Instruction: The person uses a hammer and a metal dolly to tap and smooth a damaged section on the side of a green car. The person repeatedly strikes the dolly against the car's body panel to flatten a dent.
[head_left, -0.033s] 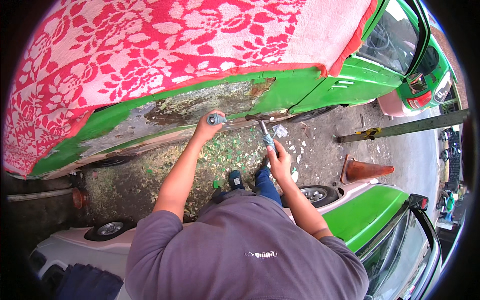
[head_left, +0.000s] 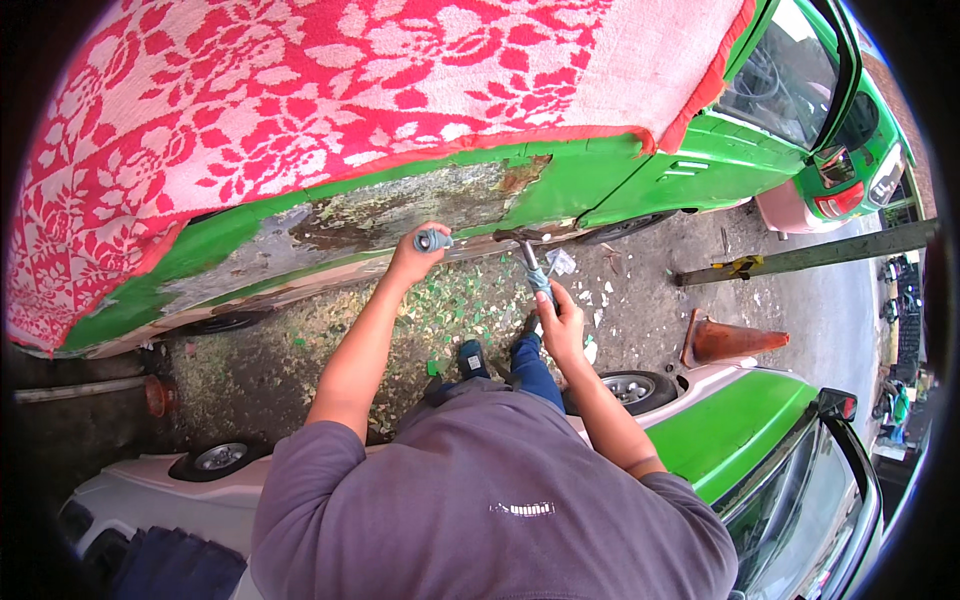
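My left hand is closed around a short tool with a grey-blue wrapped handle. Its butt end faces me and its working end is hidden. It is beside the lower side of a green vehicle, by a patch of stripped, rusty, flaking bodywork. My right hand grips a hammer by its cloth-wrapped handle. The hammer head is raised near the vehicle's lower edge, to the right of the left hand and apart from it. A pink and red floral blanket covers the vehicle's upper part.
Green and pale paint chips litter the ground around my feet. Behind me stands another green and pale car. To the right are an orange traffic cone and a post. Another green vehicle is parked at the far right.
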